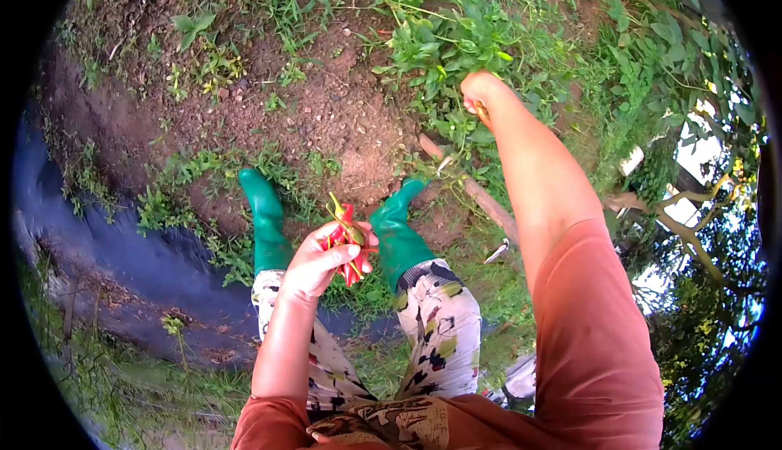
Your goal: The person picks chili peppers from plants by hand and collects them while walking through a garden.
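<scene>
A bunch of red chili peppers (350, 271) with green stems is gripped in my left hand (326, 259), in front of my body between my knees. A greenish chili pepper (356, 232) lies on top, under my thumb. My right arm stretches forward to a leafy green pepper plant (432, 47). At the plant's lower right edge, my right hand (484, 92) is closed with the fingers curled under. A small orange-red bit shows beneath it, but I cannot make out what it holds. A light green pepper (505, 57) hangs just beyond that hand.
Green rubber boots (265, 218) are on my feet. A wooden stick (481, 193) lies aslant right of my right boot. Bare brown soil (342, 116) with weeds spreads ahead. Dark blue sheeting (122, 238) covers ground at left. Branches (692, 234) and foliage stand at right.
</scene>
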A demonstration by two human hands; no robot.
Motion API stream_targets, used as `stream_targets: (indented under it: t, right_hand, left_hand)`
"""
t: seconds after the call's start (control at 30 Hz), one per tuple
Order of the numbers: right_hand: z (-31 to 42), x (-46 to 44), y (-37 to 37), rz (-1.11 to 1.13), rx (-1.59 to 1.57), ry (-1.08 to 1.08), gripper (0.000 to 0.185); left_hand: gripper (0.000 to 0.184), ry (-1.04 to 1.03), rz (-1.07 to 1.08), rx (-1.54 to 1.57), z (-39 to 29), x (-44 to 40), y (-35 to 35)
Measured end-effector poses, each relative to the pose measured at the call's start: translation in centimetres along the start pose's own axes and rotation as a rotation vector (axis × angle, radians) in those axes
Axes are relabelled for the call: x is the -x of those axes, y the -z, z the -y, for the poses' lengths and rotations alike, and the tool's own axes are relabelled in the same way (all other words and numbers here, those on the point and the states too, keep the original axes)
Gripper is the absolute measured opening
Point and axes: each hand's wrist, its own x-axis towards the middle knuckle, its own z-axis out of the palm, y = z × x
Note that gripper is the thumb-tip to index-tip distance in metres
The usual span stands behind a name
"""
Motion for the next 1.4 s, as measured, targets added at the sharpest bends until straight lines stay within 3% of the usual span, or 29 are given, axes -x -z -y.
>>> stream_targets:
  t: [0.03,0.07,0.13,0.23,0.37,0.53,0.63,0.67,0.7,0.83,0.87,0.93,1.1,1.4]
  right_hand:
    - [-1.1,-3.8,-1.2,-0.058,-0.288,0.005,0.014]
    - [-2.2,-5.6,-2.2,-0.067,-0.287,-0.004,0.014]
    - [-3.3,-7.1,-2.9,-0.204,-1.193,-0.015,0.018]
    - [-4.3,-7.9,-2.1,-0.192,-1.359,0.09,0.021]
    - [-5.1,-9.2,-2.2,-0.214,-1.243,0.124,0.023]
    - [-6.7,-10.5,-2.3,-0.162,-0.675,0.31,0.034]
    - [-9.4,-17.1,-3.2,-0.363,-0.391,0.491,0.038]
    - [-10.4,-19.2,-3.5,-0.528,-0.196,0.604,0.039]
    - [-8.2,-9.0,-1.3,-0.505,-0.048,0.535,0.031]
    - [-10.2,-12.6,-1.1,-0.513,0.02,0.706,0.029]
    - [-9.6,-10.1,-0.7,-0.485,-0.049,0.703,0.029]
    - [-9.0,-8.3,-0.5,-0.473,-0.171,0.596,0.029]
    - [-8.3,-6.1,0.4,-0.496,-0.13,0.446,0.032]
    - [-8.0,-8.7,0.3,-0.448,0.01,0.389,0.041]
  left_hand:
    - [0.037,0.005,0.005,0.008,0.0,-0.1,0.4]
    - [0.039,-0.002,-0.004,0.013,0.0,0.1,0.8]
    - [0.04,-0.008,0.001,0.008,-0.4,0.4,1.3]
    - [0.043,0.012,-0.031,0.023,-1.1,0.8,1.6]
    - [0.043,0.019,-0.036,0.015,-1.7,0.4,2.1]
    - [0.043,0.033,-0.067,-0.004,-2.0,-0.3,1.8]
    - [0.042,0.047,-0.037,-0.018,-1.9,-0.8,1.5]
    - [0.042,0.054,-0.03,-0.021,-1.9,-0.9,1.3]
    - [0.042,0.061,-0.023,-0.024,-1.9,-0.9,1.0]
    - [0.041,0.07,-0.016,-0.046,-2.2,-1.4,-0.3]
    - [0.041,0.069,-0.027,-0.049,-2.2,-1.4,-0.4]
    - [0.041,0.066,0.012,-0.055,-2.1,-1.5,-0.4]
    - [0.041,0.054,-0.034,-0.054,-1.7,-1.4,-0.6]
    - [0.041,0.039,0.011,-0.023,-2.2,-0.7,0.7]
